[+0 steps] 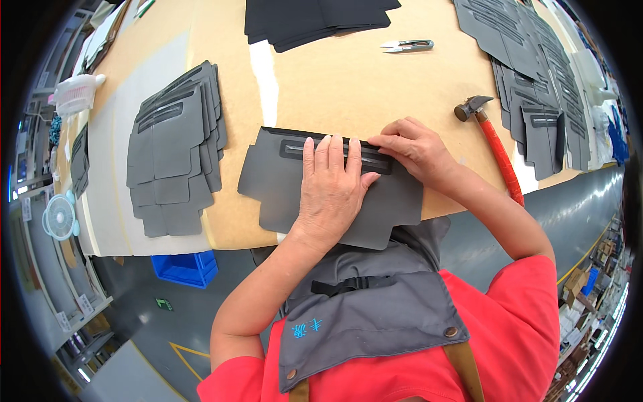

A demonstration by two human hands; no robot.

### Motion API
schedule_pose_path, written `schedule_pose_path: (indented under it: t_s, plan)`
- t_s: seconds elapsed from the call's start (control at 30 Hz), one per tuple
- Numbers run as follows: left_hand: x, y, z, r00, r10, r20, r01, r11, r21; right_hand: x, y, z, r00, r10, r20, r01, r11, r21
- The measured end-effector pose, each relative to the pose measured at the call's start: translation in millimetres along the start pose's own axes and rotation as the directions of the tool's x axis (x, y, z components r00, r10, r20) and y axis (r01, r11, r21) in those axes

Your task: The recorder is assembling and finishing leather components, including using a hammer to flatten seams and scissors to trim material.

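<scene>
Tan-topped table (321, 87). Edge work in hand at its near side, by my reading; next move seems to call for steady left-hand pressure and careful fingertip pressing along the edge. Grey panel (274, 181) lies there flat: matte, notched corners, partly covered. Left hand (331, 191) laid open on it, gripping nothing. Right hand (416, 151): thumb and fingertips together, seemingly pinching the far edge. Long dark-rimmed slot (291, 149); narrow black strip (288, 132) along that edge.

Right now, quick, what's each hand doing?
Left hand: open, lying flat on the dark grey panel.
Right hand: fingers bent at the panel's far edge; can't tell whether they're pinching it.
</scene>
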State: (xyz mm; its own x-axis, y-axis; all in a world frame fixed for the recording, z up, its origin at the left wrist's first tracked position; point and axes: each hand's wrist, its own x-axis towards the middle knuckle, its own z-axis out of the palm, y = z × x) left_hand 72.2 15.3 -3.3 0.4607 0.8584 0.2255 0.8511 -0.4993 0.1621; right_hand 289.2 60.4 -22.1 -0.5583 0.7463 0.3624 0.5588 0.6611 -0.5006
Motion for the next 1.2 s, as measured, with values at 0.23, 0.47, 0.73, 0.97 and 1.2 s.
schedule_pose_path:
  t_s: [0.23,0.47,0.73,0.97,1.2]
  plan:
    - [1,11,2,0.999,0.006,0.034,-0.005,0.999,-0.049,-7,-1,-8,0.999,-0.049,0.022,0.049,0.999,-0.008]
    - [-1,19,5,0.999,0.024,0.030,-0.021,0.994,-0.104,-18,1,-17,0.989,-0.137,0.065,0.141,0.988,-0.063]
    - [-1,24,9,0.998,0.058,0.019,-0.053,0.981,-0.188,-33,1,-20,0.998,0.060,-0.022,-0.059,0.998,0.021]
    - [0,29,9,0.997,0.067,0.043,-0.064,0.995,-0.078,-40,-1,-26,0.997,0.075,-0.005,-0.075,0.997,-0.027]
    - [-3,23,-2,0.996,0.079,0.030,-0.075,0.991,-0.114,-35,2,-35,0.990,-0.102,0.095,0.112,0.988,-0.110]
